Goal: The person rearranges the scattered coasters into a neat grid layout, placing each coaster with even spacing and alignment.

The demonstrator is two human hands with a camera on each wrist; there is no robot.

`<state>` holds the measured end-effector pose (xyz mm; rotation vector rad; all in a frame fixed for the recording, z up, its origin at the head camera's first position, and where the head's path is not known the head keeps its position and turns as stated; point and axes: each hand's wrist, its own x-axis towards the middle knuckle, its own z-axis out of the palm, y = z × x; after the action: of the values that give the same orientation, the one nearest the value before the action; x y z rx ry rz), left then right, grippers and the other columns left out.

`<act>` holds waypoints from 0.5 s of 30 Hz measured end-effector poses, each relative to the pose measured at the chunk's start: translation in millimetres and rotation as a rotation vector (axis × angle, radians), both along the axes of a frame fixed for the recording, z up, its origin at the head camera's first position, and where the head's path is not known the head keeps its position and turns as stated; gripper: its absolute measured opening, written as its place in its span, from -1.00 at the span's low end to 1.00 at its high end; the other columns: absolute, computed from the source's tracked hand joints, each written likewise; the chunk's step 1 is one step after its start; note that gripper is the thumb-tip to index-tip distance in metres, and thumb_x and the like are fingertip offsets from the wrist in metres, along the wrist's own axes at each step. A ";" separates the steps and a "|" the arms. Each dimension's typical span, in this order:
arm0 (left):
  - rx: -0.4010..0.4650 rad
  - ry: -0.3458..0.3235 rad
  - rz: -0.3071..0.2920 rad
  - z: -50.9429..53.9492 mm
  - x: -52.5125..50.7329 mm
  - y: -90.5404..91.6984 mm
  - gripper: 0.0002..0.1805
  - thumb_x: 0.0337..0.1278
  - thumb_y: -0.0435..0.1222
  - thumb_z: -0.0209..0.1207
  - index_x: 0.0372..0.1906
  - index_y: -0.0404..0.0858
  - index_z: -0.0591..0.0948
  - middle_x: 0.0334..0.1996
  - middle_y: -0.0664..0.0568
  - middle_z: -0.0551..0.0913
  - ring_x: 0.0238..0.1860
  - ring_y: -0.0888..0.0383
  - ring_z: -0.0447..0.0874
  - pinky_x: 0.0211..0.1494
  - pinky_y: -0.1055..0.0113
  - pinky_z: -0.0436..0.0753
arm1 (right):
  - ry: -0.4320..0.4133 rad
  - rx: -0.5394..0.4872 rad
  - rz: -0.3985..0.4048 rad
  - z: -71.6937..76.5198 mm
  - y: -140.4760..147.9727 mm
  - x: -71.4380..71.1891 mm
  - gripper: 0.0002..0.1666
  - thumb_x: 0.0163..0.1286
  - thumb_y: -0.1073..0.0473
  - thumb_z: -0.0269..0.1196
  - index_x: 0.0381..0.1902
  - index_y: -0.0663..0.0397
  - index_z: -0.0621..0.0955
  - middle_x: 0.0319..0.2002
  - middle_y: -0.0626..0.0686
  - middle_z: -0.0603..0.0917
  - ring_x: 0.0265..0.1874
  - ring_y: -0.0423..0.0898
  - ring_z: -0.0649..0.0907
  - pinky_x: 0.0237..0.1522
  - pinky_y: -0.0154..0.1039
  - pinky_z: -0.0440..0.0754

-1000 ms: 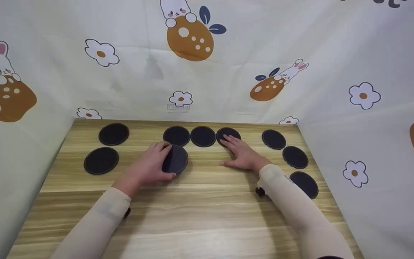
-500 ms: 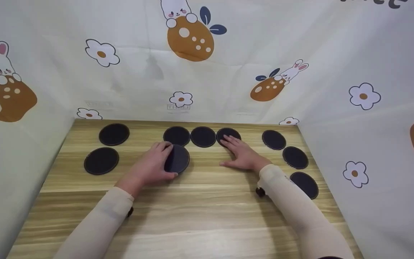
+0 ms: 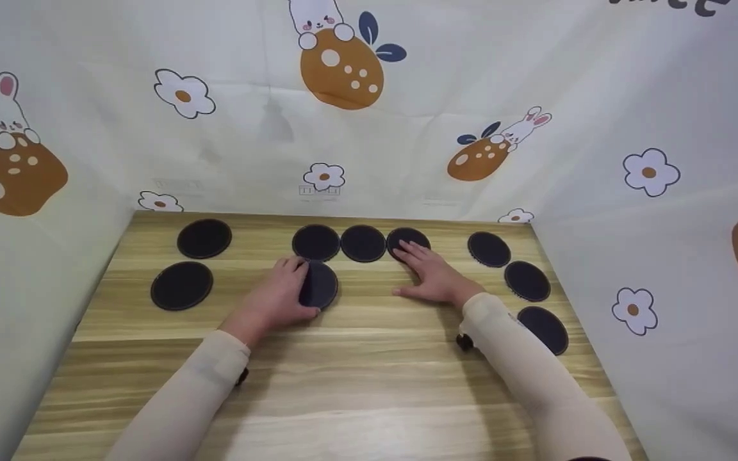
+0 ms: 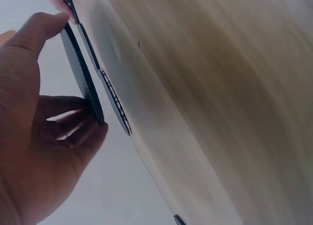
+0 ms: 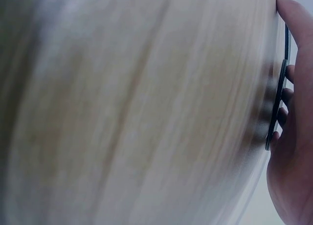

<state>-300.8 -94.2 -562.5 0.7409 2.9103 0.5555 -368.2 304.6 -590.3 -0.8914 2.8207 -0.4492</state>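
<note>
My left hand (image 3: 274, 299) grips a round black coaster (image 3: 321, 287) by its edge, thumb on the near side and fingers on the far side. In the left wrist view this held coaster (image 4: 80, 71) is lifted off the tabletop, tilted on the picture. Just behind it lies the left coaster (image 3: 316, 241) of a row of three along the back edge. Beside that one is the middle coaster (image 3: 362, 243). My right hand (image 3: 434, 276) rests its extended fingers on the right coaster (image 3: 412, 234) of the row, thumb spread over the wood.
Two coasters lie at the left, one at the back (image 3: 204, 238) and one nearer (image 3: 182, 285). Three more curve down the right side, the nearest coaster (image 3: 545, 328) partly under my right forearm. Patterned cloth walls (image 3: 401, 160) border the wooden table (image 3: 356, 384) at back and sides.
My left hand has shifted slightly to the right with the coaster in its grip. My right hand has stayed on the row's right coaster.
</note>
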 end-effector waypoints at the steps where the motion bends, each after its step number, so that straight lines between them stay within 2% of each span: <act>1: 0.000 -0.003 0.006 -0.3 0.1 1.0 0.20 0.11 0.12 0.57 0.61 -0.58 0.34 0.61 -0.45 0.32 0.61 -0.39 0.28 0.62 -0.22 0.41 | 0.001 -0.001 0.001 -0.2 0.1 -0.1 0.24 0.42 -0.52 0.37 0.81 -0.06 0.22 0.80 0.09 0.09 0.78 0.17 0.04 0.73 0.23 0.01; 9: -0.005 -0.013 0.027 -3.2 0.7 6.5 0.16 0.10 0.08 0.56 0.56 -0.63 0.37 0.57 -0.51 0.34 0.56 -0.43 0.33 0.60 -0.21 0.44 | 0.006 -0.009 0.005 0.4 -0.2 0.4 0.24 0.42 -0.52 0.36 0.80 -0.04 0.23 0.80 0.11 0.10 0.78 0.19 0.05 0.73 0.25 0.02; 15: -0.011 -0.046 0.046 -1.7 1.1 10.5 0.15 0.15 0.07 0.55 0.56 -0.64 0.35 0.56 -0.52 0.34 0.57 -0.43 0.31 0.59 -0.20 0.45 | 0.012 -0.011 0.008 0.2 -0.4 0.2 0.23 0.42 -0.50 0.38 0.80 -0.03 0.24 0.80 0.11 0.10 0.77 0.20 0.06 0.72 0.27 0.03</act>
<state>-299.8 -83.8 -564.1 0.6526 2.8920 0.5530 -368.0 304.2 -590.0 -0.9104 2.8274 -0.4596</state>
